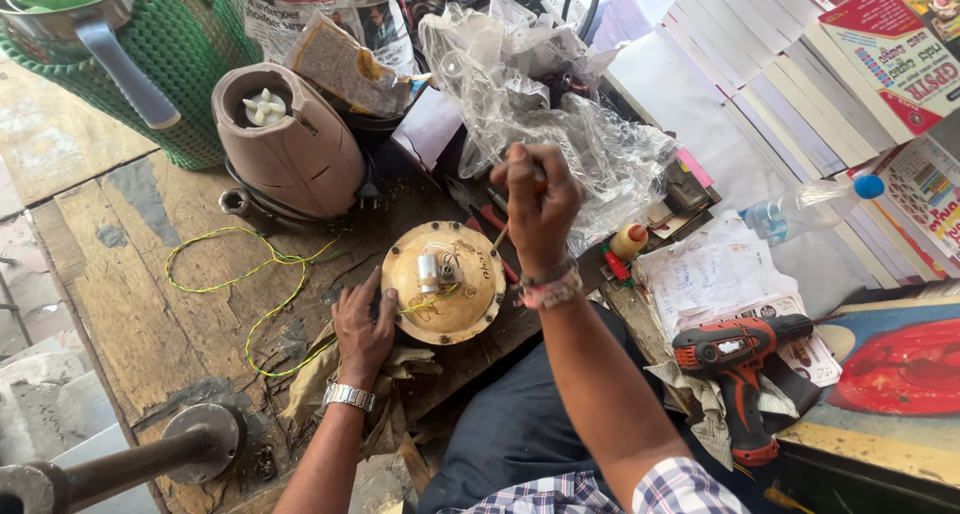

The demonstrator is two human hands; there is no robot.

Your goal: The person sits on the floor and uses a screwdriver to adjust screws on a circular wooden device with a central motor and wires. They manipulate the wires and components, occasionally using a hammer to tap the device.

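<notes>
Currently:
- right hand (540, 206) fists a screwdriver (500, 236), tip on the yellow disc (445, 284) below it.
- left hand (362, 324), fingers pressed together, steadies the disc's near edge.
- Likely risk: the tip slipping into the thin wires (440, 296).

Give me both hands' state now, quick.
Left hand: open, resting flat against the rim of the round yellow base.
Right hand: closed around a thin tool pointing down at the base.

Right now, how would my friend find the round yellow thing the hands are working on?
Start at the worn wooden workbench and find the pinkish mixer base. Just in front of it, the left hand steadies a round yellow disc. Nothing else nearby is flat and round, with small wired metal parts on top.
</notes>
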